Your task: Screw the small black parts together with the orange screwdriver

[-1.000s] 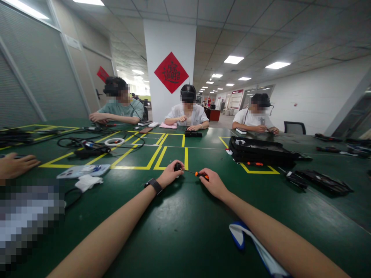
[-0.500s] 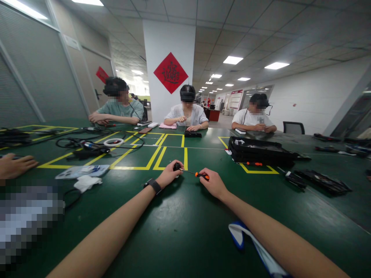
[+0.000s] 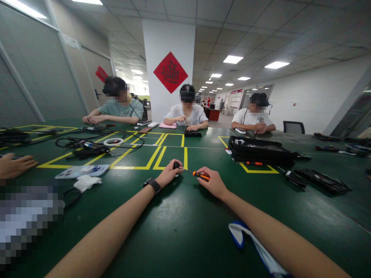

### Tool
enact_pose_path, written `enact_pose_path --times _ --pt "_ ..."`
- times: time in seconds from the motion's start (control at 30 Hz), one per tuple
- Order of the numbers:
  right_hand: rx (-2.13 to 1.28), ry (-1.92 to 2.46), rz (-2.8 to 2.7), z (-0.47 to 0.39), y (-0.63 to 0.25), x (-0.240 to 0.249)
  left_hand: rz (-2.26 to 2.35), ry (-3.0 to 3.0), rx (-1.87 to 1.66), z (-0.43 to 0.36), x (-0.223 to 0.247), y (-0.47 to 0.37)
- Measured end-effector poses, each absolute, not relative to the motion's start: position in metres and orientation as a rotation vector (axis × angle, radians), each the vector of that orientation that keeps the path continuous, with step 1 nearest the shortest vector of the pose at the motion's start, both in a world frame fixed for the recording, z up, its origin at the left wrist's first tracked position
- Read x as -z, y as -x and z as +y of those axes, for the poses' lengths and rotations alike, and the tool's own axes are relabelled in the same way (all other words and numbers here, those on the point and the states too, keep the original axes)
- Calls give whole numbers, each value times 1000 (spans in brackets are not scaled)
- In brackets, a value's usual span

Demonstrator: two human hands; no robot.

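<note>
The left hand [image 3: 167, 174] is closed around a small black part [image 3: 176, 165] over the green table [image 3: 179, 239]; the right hand [image 3: 214, 183] grips a screwdriver [image 3: 201, 176], tip at the part. Work seems underway; what remains is unclear.

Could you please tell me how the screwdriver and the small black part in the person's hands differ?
The screwdriver is in the right hand, while the black part is in the left hand. The screwdriver is long and slender; the black part looks short and compact, though the hand partly hides it. The screwdriver shows bright orange with black, whereas the black part looks mostly dark. Both are hand-held.
</note>
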State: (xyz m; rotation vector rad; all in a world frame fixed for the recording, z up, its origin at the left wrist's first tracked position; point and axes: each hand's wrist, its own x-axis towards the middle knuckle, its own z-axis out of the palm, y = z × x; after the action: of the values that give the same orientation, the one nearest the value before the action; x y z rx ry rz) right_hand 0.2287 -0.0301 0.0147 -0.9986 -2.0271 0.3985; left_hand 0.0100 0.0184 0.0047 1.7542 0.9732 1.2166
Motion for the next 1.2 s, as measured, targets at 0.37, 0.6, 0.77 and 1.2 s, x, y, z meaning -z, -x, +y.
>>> enact_pose_path --times 0.37,0.6,0.77,1.2 --pt "-345 1033 -2048 -28 -228 -15 1029 -1836 -1197 19 -2 -10" --pt "-310 1017 -2043 -26 -227 -14 1040 -1820 -1204 18 -5 -10" --pt "-373 1149 -2094 -23 -227 -12 1051 -1811 -1179 17 -8 -11" --pt "-353 1136 -2098 -25 -227 -14 1011 -1776 -1202 17 -9 -12"
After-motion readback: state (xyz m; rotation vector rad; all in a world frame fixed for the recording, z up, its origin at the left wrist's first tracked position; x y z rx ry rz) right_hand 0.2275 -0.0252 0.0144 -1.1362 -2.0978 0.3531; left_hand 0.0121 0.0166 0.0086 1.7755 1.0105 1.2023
